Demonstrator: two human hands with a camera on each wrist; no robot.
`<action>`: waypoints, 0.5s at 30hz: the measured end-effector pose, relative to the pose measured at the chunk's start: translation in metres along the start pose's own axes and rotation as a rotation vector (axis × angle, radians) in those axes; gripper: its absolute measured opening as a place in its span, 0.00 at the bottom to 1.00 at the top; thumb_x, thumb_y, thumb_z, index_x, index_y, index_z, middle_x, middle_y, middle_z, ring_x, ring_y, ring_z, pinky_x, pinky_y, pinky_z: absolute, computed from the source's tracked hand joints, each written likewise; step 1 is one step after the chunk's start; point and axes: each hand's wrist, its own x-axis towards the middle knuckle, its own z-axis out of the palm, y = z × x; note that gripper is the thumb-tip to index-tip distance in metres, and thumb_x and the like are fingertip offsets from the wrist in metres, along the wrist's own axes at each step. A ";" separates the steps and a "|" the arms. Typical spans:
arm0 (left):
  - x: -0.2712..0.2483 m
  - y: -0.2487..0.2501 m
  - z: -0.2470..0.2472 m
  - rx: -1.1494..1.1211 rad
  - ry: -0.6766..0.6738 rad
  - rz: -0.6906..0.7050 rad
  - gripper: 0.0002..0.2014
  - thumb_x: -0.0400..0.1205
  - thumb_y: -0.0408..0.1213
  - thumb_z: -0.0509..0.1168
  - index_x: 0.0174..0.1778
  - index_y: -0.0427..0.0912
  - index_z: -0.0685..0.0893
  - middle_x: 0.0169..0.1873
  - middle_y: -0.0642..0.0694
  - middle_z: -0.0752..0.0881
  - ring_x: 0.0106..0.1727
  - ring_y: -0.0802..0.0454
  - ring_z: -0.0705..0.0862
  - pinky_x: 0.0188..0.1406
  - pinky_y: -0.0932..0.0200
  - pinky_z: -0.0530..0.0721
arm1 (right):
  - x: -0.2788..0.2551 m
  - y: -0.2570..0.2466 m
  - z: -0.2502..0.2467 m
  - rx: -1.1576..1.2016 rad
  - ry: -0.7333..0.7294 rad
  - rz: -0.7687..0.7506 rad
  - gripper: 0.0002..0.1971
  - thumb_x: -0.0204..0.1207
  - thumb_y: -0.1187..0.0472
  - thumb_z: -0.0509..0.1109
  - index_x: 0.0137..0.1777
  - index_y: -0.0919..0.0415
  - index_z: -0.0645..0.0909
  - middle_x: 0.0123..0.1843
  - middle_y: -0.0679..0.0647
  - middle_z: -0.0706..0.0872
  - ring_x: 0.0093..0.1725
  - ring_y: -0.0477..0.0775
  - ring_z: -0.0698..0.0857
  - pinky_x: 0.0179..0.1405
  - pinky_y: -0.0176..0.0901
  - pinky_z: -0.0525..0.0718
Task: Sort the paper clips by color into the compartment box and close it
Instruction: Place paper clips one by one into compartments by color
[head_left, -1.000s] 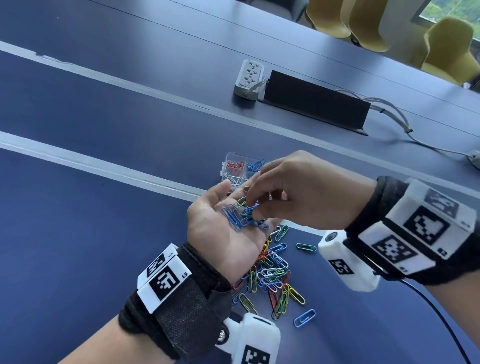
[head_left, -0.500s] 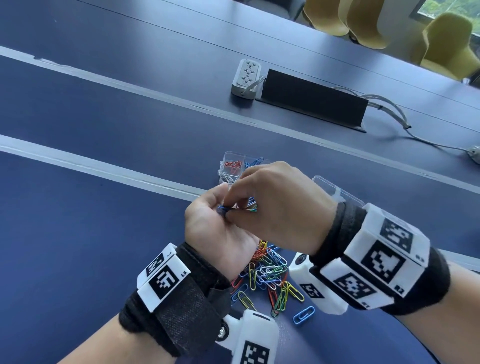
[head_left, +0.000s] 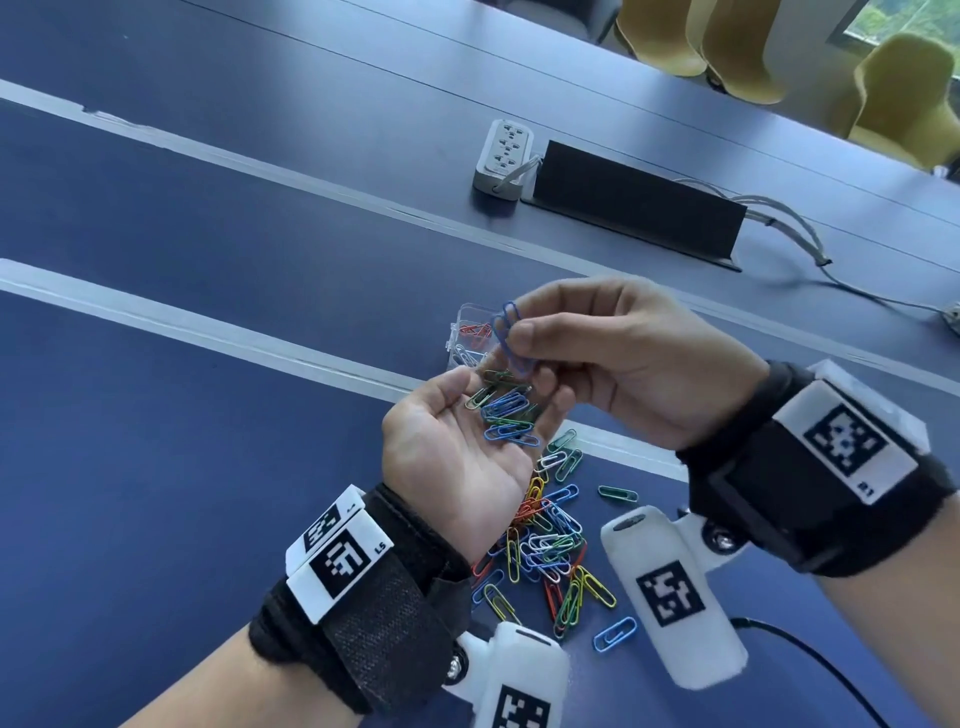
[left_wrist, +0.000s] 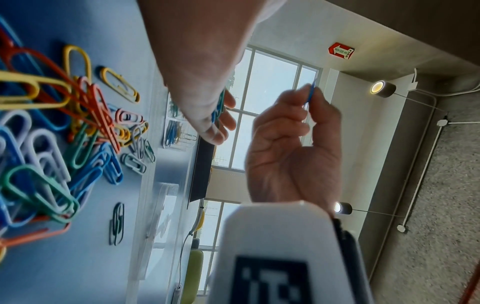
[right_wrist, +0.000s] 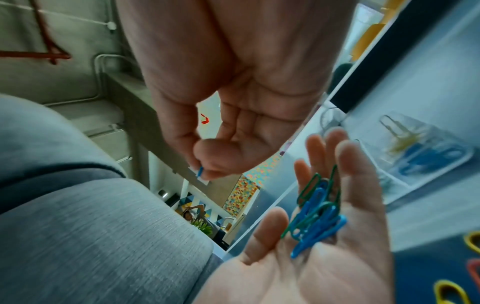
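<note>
My left hand (head_left: 457, 447) lies palm up above the table and cups a small bunch of blue and green paper clips (head_left: 506, 415) (right_wrist: 315, 216). Just above it my right hand (head_left: 597, 358) pinches blue paper clips (head_left: 511, 338) between thumb and forefinger, their tip showing in the right wrist view (right_wrist: 200, 171). The clear compartment box (head_left: 467, 332) stands open behind the hands with red and other clips in it; the hands hide much of it. A mixed pile of coloured clips (head_left: 550, 540) (left_wrist: 52, 127) lies on the blue table below the hands.
A white power strip (head_left: 503, 150) and a black cable tray (head_left: 634, 205) sit farther back, with a cable (head_left: 810, 244) trailing right. Yellow chairs (head_left: 904, 98) stand beyond the table. The box's clear lid (left_wrist: 161, 216) lies flat to the right of the pile.
The right hand dug into the clips in the left palm, the left hand closing briefly, and has now lifted away holding blue clips. The left palm has reopened.
</note>
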 end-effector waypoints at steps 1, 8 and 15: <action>0.000 0.000 0.000 0.001 0.009 0.001 0.22 0.82 0.37 0.48 0.32 0.33 0.83 0.31 0.38 0.83 0.31 0.43 0.82 0.41 0.49 0.87 | 0.000 0.003 -0.003 0.069 -0.018 0.033 0.07 0.65 0.67 0.71 0.42 0.61 0.88 0.30 0.55 0.84 0.24 0.48 0.77 0.20 0.35 0.81; -0.002 0.002 -0.003 0.054 -0.022 -0.052 0.19 0.76 0.37 0.51 0.58 0.34 0.78 0.46 0.32 0.84 0.44 0.37 0.84 0.54 0.46 0.83 | -0.006 0.009 -0.013 0.462 0.014 0.262 0.10 0.65 0.65 0.52 0.36 0.61 0.76 0.28 0.53 0.71 0.21 0.46 0.68 0.12 0.30 0.65; -0.003 0.000 0.000 0.078 0.048 -0.041 0.19 0.78 0.36 0.51 0.58 0.33 0.80 0.52 0.31 0.87 0.59 0.35 0.84 0.61 0.42 0.80 | -0.018 0.012 -0.001 -0.355 -0.003 0.020 0.08 0.75 0.61 0.70 0.37 0.65 0.83 0.18 0.47 0.74 0.19 0.42 0.66 0.16 0.32 0.63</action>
